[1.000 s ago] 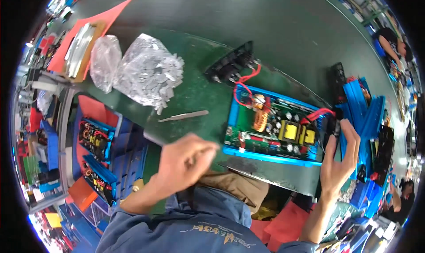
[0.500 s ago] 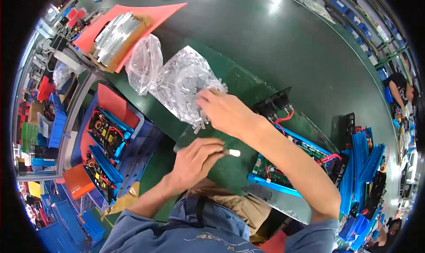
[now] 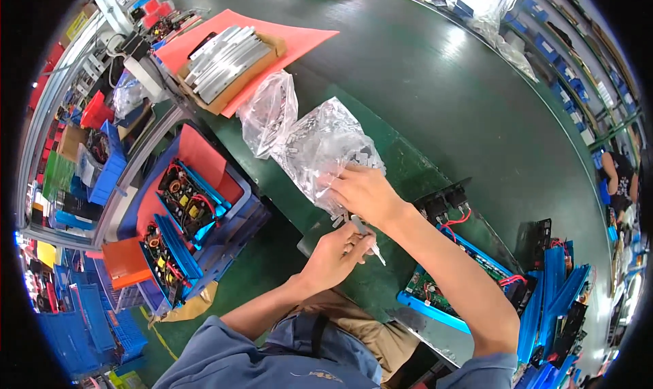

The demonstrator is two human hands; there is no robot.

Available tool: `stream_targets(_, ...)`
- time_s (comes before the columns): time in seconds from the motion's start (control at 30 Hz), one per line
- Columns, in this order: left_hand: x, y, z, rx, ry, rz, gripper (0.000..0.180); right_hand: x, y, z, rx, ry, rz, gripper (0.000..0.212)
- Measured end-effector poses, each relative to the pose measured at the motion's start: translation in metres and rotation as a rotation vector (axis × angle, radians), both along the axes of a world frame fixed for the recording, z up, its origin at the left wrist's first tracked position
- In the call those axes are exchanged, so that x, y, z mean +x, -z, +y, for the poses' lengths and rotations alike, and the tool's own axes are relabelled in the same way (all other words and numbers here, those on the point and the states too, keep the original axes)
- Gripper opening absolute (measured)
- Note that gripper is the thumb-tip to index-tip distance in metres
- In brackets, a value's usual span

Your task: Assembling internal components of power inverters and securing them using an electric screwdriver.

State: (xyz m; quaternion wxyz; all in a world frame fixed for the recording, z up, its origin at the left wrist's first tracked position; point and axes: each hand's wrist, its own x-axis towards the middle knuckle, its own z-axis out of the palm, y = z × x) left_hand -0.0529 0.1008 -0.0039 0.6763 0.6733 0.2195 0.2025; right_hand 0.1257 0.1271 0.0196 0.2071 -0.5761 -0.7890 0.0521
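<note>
My left hand [image 3: 333,258] is closed around a small flat grey piece [image 3: 359,225] and a thin white piece with a narrow tip [image 3: 378,254], both poking out past the fingers. Just above it, my right hand [image 3: 367,193] has its fingers bent at the near side of a clear plastic bag [image 3: 320,144]. Those fingertips blur into the crinkled film, so what they pinch is hidden. Many small silvery metal pieces [image 3: 367,159] fill the bag, and a few lie loose at its near mouth beside my hands.
A cardboard box of long metal bars [image 3: 228,62] sits on a pink sheet [image 3: 299,35] at the far left. Blue-framed circuit-board unit [image 3: 435,287] lies under my right forearm. Left, a blue bin [image 3: 238,215] holds similar units. More blue housings [image 3: 554,287] stand at the right.
The view has shifted, so the bench sits lower and farther right. My left hand has come up closer to my right hand; the grey piece now shows in it. The right hand stays at the bag.
</note>
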Motion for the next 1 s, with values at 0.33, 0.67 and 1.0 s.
stream_targets(0.33, -0.006, -0.022, -0.003, -0.233, -0.068, -0.085, 0.021, 0.003, -0.035, -0.049, 0.170, 0.298, 0.347, 0.017)
stream_targets(0.67, 0.001, -0.045, -0.008, -0.205, -0.084, -0.060, 0.025, 0.007, -0.056, -0.146, 0.155, 0.474, 0.666, 0.018)
stream_targets(1.0, 0.028, -0.082, -0.064, -0.182, 0.150, -0.036, 0.024, -0.027, -0.067, -0.296, 0.048, 0.748, 1.137, 0.025)
